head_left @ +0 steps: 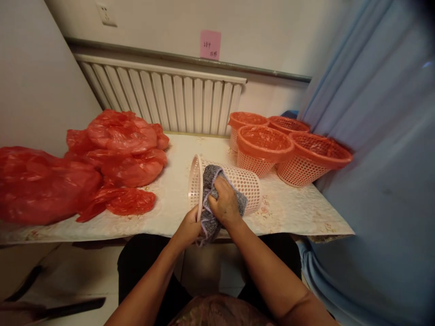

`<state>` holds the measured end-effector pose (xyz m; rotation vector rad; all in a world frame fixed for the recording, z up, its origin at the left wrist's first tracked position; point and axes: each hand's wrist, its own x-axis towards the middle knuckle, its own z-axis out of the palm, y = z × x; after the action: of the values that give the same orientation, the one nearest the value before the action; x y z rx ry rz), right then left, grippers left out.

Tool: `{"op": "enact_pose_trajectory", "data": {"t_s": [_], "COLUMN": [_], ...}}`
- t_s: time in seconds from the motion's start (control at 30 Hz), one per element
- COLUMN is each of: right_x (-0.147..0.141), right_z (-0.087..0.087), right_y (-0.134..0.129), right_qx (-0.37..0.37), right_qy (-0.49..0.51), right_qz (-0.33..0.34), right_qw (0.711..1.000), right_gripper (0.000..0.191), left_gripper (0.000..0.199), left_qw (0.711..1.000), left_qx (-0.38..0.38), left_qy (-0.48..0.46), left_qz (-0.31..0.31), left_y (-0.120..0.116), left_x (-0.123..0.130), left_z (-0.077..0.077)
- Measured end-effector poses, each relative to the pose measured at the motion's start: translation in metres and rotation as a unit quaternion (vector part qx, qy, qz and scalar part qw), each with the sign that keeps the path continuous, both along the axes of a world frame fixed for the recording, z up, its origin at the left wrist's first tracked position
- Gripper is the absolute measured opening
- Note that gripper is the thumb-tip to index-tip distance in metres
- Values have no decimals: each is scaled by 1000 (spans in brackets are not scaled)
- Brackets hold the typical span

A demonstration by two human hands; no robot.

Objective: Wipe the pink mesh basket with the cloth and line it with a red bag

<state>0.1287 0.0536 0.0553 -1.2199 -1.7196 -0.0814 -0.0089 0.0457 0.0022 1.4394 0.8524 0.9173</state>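
- Basket (250,185), pale and perforated, lies on its side near the front edge of the surface (176,181), its open rim towards my left and its base towards my right.
- My left grip (190,226) is closed on the near part of the rim; the cloth hides some of its fingers, so I can't tell how far they wrap. I judge this the right place to brace, since a tapered basket can roll or swivel under a push.
- My right grip (226,201) is narrow, bunching a grey cloth (212,173) with purple edging against the outer wall, just beside the rim. I would spread the fabric flat beneath my fingers for even contact; a loose fold could snag in the holes.
- Moderate pressure seems best, as the thin lattice probably flexes. Strokes along the wall, with the rim firmly held, should give me better control than strokes across it.
- Behind the basket, to my right, four upright baskets with red liners stand close together, the nearest one (254,164) just beyond the pale wall, so I would watch my right knuckles there.
- To my left lie puffed red bags (44,185), apart from the rim.
- Farther back is a radiator (163,97); a blue curtain (380,172) hangs at right.
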Motion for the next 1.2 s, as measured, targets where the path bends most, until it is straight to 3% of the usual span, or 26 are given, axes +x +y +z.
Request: {"op": "enact_pose_trajectory", "data": {"t_s": [0.1, 0.23, 0.43, 0.57, 0.7, 0.83, 1.0, 1.1, 1.2], "right_x": [2, 31, 119, 142, 112, 57, 3, -10, -11], "right_z": [-1, -5, -30, -48, -58, -53, -32, -16, -1], "right_y": [-4, 7, 19, 2, -17, -26, -26, -15, 0], "right_qx": [8, -22, -82, -88, -65, 5, 52, 51, 27], "right_qy": [1, -4, 25, 59, 65, 42, -7, -13, 8], "right_qz": [12, 0, -207, -305, -299, -160, -12, 10, -4], "right_qw": [1000, 1000, 974, 947, 950, 986, 999, 999, 1000], "right_gripper": [40, 37, 17, 9, 19, 40, 52, 51, 37], "left_gripper": [44, 40, 42, 41, 38, 36, 30, 28, 26], "left_qw": [999, 997, 998, 997, 997, 998, 996, 996, 997], "left_qx": [22, 40, 33, 34, 44, 49, 76, 77, 68], "left_qy": [-32, -10, 23, 43, 50, 44, 30, 39, 41], "left_qz": [37, 62, 43, 47, 33, 22, 19, 26, 20], "left_y": [5, 11, 7, 6, 8, 7, -1, -6, -9], "left_x": [11, 14, 7, 7, 6, 6, 5, 1, -4], "left_z": [21, 23, 14, 14, 10, 2, -9, -24, -40]}}
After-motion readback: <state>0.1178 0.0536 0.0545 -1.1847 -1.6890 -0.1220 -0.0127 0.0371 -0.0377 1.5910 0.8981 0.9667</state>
